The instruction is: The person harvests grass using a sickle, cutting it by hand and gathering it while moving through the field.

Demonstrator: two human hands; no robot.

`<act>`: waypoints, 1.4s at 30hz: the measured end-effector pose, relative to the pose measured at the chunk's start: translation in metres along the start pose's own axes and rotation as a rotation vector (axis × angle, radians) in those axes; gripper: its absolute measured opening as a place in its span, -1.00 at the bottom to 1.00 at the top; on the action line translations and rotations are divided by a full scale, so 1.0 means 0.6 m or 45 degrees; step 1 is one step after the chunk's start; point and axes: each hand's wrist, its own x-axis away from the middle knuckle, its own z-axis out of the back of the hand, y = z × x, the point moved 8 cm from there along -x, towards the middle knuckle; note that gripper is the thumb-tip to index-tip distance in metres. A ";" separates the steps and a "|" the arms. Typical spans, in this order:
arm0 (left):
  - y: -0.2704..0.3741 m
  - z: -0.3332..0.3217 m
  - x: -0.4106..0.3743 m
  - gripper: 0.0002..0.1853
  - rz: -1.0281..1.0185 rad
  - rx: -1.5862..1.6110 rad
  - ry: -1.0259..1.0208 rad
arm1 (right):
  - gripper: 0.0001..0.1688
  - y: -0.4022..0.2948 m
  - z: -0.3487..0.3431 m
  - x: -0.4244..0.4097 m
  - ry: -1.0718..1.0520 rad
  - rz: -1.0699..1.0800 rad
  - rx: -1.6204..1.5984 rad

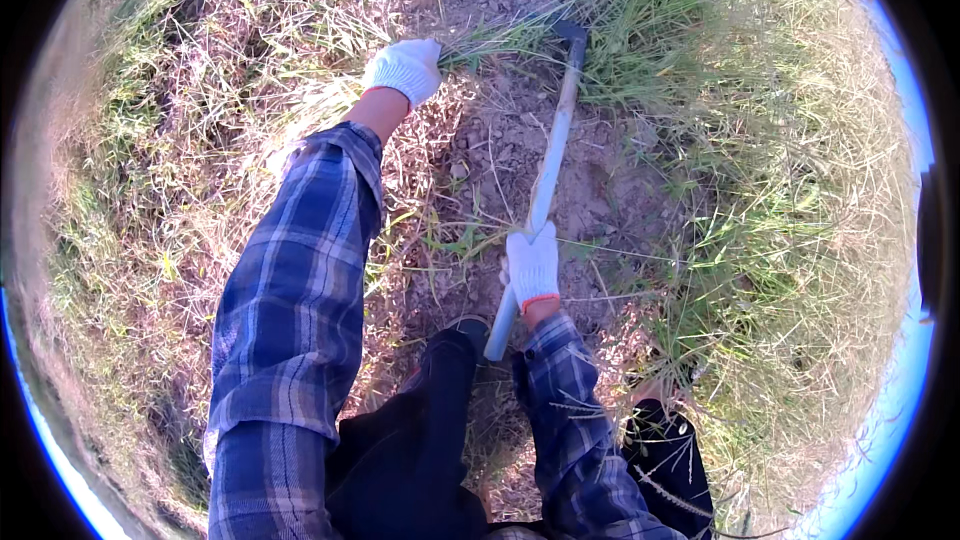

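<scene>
My left hand (405, 73), in a white knit glove, is closed around a bunch of long green grass (499, 43) that stretches off to the right. In a matching glove, my right hand (534, 259) grips the lower part of a pale wooden handle (553, 154). A dark metal head (571, 31) is fixed at its far end, so the tool looks like a hoe or sickle. That head rests among the grass stems, and its edge is partly hidden by them. The handle's butt points back toward my feet.
Bare crumbly soil (592, 180) runs below the tool. Dense standing grass (667, 22) grows to the right, while dry, flattened grass (247, 82) covers the left. My dark shoe (471, 328) is close to the handle's butt. Seed-headed stalks (667, 491) cross near my right leg.
</scene>
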 end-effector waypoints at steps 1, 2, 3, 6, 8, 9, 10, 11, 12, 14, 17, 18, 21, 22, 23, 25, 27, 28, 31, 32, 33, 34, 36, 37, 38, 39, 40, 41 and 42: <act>-0.008 0.019 0.009 -0.71 0.043 -0.015 -0.025 | -0.74 0.046 -0.005 0.049 0.092 -0.110 0.055; -0.002 0.035 0.002 -0.71 0.037 -0.012 -0.032 | -0.71 0.054 0.020 0.094 0.195 -0.016 0.199; -0.003 0.039 0.006 -0.71 0.037 -0.025 -0.062 | -0.69 0.087 0.033 0.125 0.167 -0.056 -0.003; -0.038 0.008 0.029 -0.70 0.045 -0.030 -0.091 | -0.72 0.129 0.062 0.220 0.246 -0.056 -0.052; -0.052 -0.003 0.034 -0.69 0.056 -0.026 -0.057 | -0.74 0.126 0.077 0.229 0.310 -0.021 -0.054; -0.054 -0.005 0.038 -0.69 0.063 -0.023 -0.066 | -0.74 0.113 0.084 0.234 0.342 -0.017 -0.065; -0.052 -0.003 0.039 -0.69 0.065 -0.017 -0.080 | -0.74 0.101 0.092 0.237 0.382 -0.016 -0.075; -0.050 -0.004 0.041 -0.69 0.068 -0.012 -0.093 | -0.73 0.082 0.092 0.219 0.385 0.000 -0.052; -0.053 -0.007 0.040 -0.69 0.043 -0.003 -0.059 | -0.72 0.048 0.082 0.183 0.379 0.034 -0.036; -0.055 -0.004 0.043 -0.69 0.049 0.019 -0.069 | -0.72 -0.028 0.040 0.098 0.244 0.162 -0.002; -0.024 0.000 0.038 -0.69 0.042 0.055 -0.089 | -0.75 -0.037 0.007 -0.015 0.092 0.054 0.148; -0.035 -0.006 0.040 -0.67 0.031 0.064 -0.071 | -0.74 -0.018 -0.012 0.007 0.059 0.015 0.170; -0.071 0.022 0.055 -0.68 0.060 0.047 -0.047 | -0.71 0.105 -0.005 0.149 0.065 -0.118 0.141; -0.077 0.025 0.064 -0.68 0.069 0.028 -0.073 | -0.71 0.138 0.027 0.191 0.085 -0.070 0.139; -0.087 0.016 0.082 -0.68 0.077 0.001 -0.120 | -0.70 0.169 0.047 0.230 0.106 -0.045 0.130; -0.143 0.017 0.132 -0.67 0.116 -0.063 -0.028 | -0.75 0.188 0.083 0.281 0.141 -0.193 -0.083; -0.228 0.011 0.193 -0.58 0.247 -0.181 -0.081 | -0.76 0.208 0.116 0.267 0.162 -0.123 0.027; -0.254 0.005 0.235 -0.59 0.290 -0.180 -0.151 | -0.77 0.182 0.113 0.264 0.198 -0.047 0.104; -0.294 -0.030 0.401 -0.53 0.188 -0.012 -0.052 | -0.77 0.151 0.100 0.235 0.213 0.099 0.088; -0.311 -0.050 0.468 -0.53 0.177 -0.044 0.030 | -0.78 0.128 0.085 0.228 0.179 0.142 0.039; -0.340 -0.082 0.529 -0.60 0.353 -0.078 -0.118 | -0.78 0.104 0.075 0.223 0.178 0.153 0.016; -0.399 -0.122 0.614 -0.64 0.435 -0.102 -0.079 | -0.78 0.074 0.064 0.222 0.181 0.170 -0.016; -0.576 -0.215 0.850 -0.45 0.779 -0.210 -0.098 | -0.79 0.037 0.056 0.226 0.165 0.186 -0.029; -0.610 -0.214 0.931 -0.43 0.989 -0.290 -0.347 | -0.79 0.027 0.068 0.221 0.192 0.203 0.007; -0.636 -0.199 0.987 -0.45 1.129 -0.224 -0.324 | -0.79 0.019 0.076 0.217 0.208 0.217 0.040; -0.659 -0.188 1.042 -0.47 1.274 -0.158 -0.308 | -0.79 0.015 0.079 0.217 0.219 0.222 0.078; -0.669 -0.167 1.090 -0.50 1.427 -0.098 -0.296 | -0.78 0.004 0.076 0.211 0.247 0.215 0.117; -0.574 -0.104 1.006 -0.55 0.930 -0.636 -0.383 | -0.78 0.005 0.077 0.200 0.251 0.197 0.186; -0.601 -0.117 1.023 -0.56 0.744 -0.597 -0.086 | -0.77 0.002 0.051 0.187 0.192 0.179 0.228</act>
